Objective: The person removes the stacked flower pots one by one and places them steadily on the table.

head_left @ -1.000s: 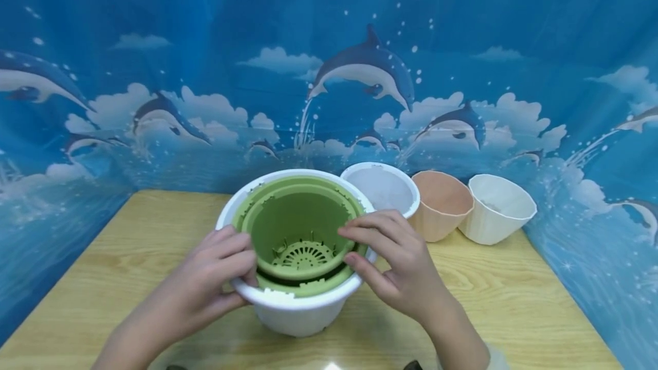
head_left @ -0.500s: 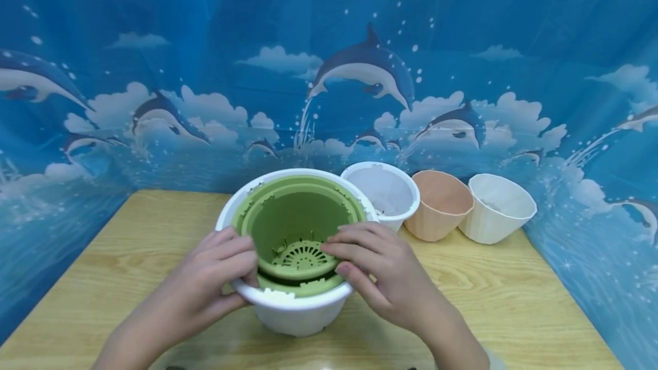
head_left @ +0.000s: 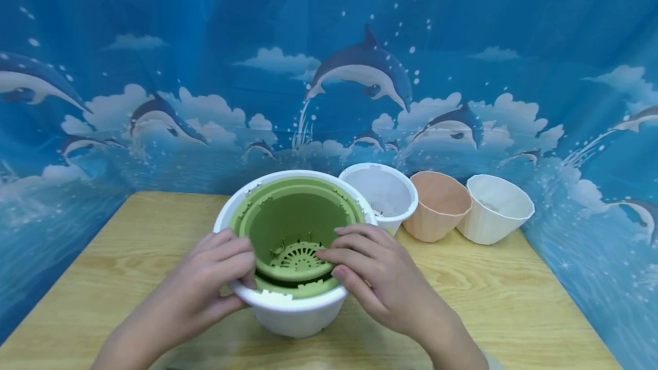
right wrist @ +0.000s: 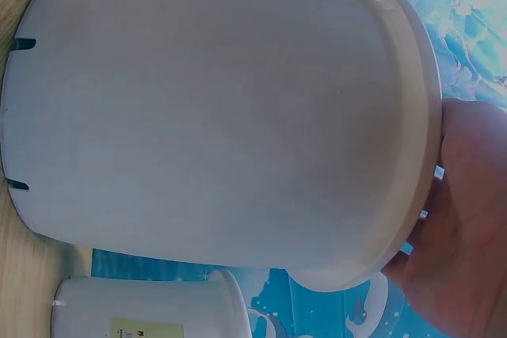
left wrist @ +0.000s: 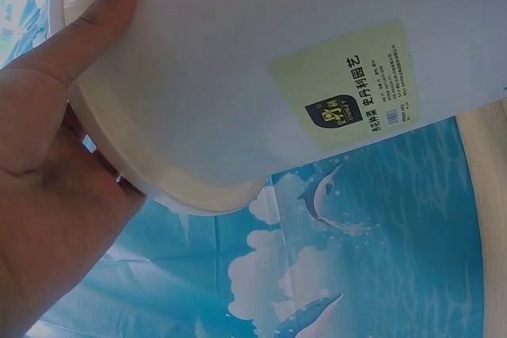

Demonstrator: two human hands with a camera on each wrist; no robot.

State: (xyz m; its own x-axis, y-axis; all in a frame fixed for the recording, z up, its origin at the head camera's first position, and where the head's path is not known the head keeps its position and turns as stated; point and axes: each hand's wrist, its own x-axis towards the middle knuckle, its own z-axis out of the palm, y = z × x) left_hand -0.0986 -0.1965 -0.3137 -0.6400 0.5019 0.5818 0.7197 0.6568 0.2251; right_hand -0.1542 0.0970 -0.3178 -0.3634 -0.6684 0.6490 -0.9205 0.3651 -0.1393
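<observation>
In the head view a large white flowerpot [head_left: 300,316] stands upright, with two green flowerpots nested inside it. The innermost green flowerpot [head_left: 295,218] has a slotted base; the rim of the other green flowerpot [head_left: 308,290] shows round it. My left hand [head_left: 216,270] grips the white rim at the near left, fingers over the edge, thumb [left wrist: 103,25] against the outer wall. At the near right, my right hand [head_left: 382,278] pinches the innermost green rim, its fingers reaching inside and its thumb at the edge. The right wrist view hides those fingertips behind the white rim.
Behind, to the right, stand a smaller white flowerpot [head_left: 380,190], an orange-brown flowerpot [head_left: 437,210] and a cream flowerpot [head_left: 496,210] in a row. All are on a wooden table [head_left: 493,301]. A blue dolphin-print curtain [head_left: 236,44] hangs at the back and sides.
My right hand has shifted left and slightly down, its fingers reaching further into the innermost green flowerpot. The left hand keeps its grip on the white rim.
</observation>
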